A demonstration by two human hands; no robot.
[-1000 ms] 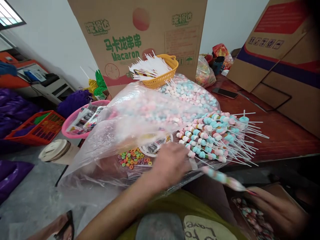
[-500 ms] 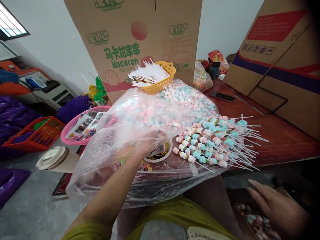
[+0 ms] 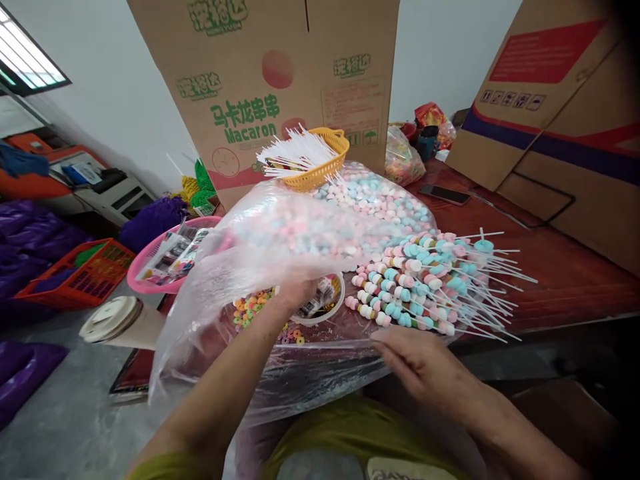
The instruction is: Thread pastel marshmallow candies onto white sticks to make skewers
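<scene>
The fingers of my left hand (image 3: 296,293) are at the white tub (image 3: 341,303), partly under a fold of the clear plastic bag (image 3: 215,283); the bag and my own wrist hide them, so I cannot tell whether they grasp anything. Small dark packets (image 3: 326,292) lie inside the tub, and colored rings (image 3: 246,311) are scattered just left of it.

My right hand (image 3: 423,363) is over the near edge of the worktop (image 3: 505,230), its thumb and forefinger close together beside one end of a thin white line that looks like a stick (image 3: 325,345); I cannot tell whether they pinch it. Just beyond that hand is a heap of marshmallow skewers (image 3: 413,283), their bare ends pointing right.

Loose marshmallows (image 3: 385,203) fill the back of the bag. Behind them, a yellow basket (image 3: 315,179) holds a bundle of white sticks (image 3: 300,152), in front of a tall cardboard box (image 3: 310,87).
</scene>
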